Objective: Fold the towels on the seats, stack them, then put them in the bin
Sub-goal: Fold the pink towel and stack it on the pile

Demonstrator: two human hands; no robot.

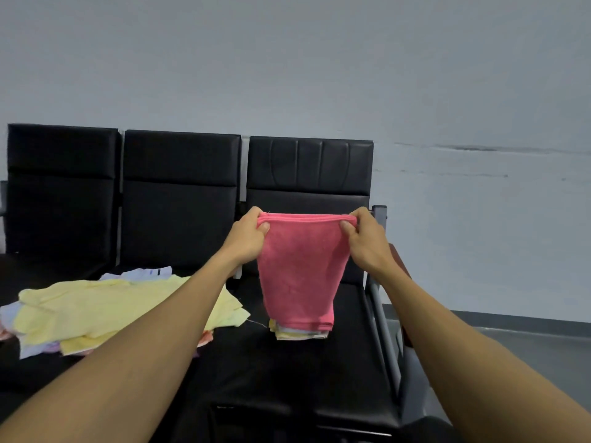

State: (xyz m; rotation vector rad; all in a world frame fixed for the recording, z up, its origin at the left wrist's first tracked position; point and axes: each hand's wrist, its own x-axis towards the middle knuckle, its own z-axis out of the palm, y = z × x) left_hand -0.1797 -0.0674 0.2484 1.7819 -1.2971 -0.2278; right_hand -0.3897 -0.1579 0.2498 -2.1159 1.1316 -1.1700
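Holding: pink terry towel (299, 273), doubled over, hanging upright from its top edge above the right-hand seat.
Left hand (248, 236): pinching the towel's upper corner at 9 o'clock, thumb in front, fingers curled behind the doubled edge.
Right hand (363, 235): pinching the opposite corner at 3 o'clock the same way, thumb in front.
Reason for grip: corners pulled apart to keep the top edge taut and level, letting the cloth hang flat; judged a way to square it before laying it down.
Towel's lower end: reaching down at 6 o'clock to a small stack of folded pale towels (299, 332); touching or just above it, cannot tell.
Step in hand: judged as lowering the folded pink towel onto that stack.
Stack position: on the black padded seat (339, 372) at the right end of the row, probably kept apart from the unfolded ones.
Unfolded pile: loose heap of pale yellow, lilac and white towels (105, 311) at 9 o'clock from the stack, spread on the middle seat, partly under the left forearm.
Beyond: black backrests at 12 o'clock, grey metal armrest (379, 215) just behind the right hand, pale wall behind.
Bin: not in view.
Progress: judged partway, with a heap left to fold.
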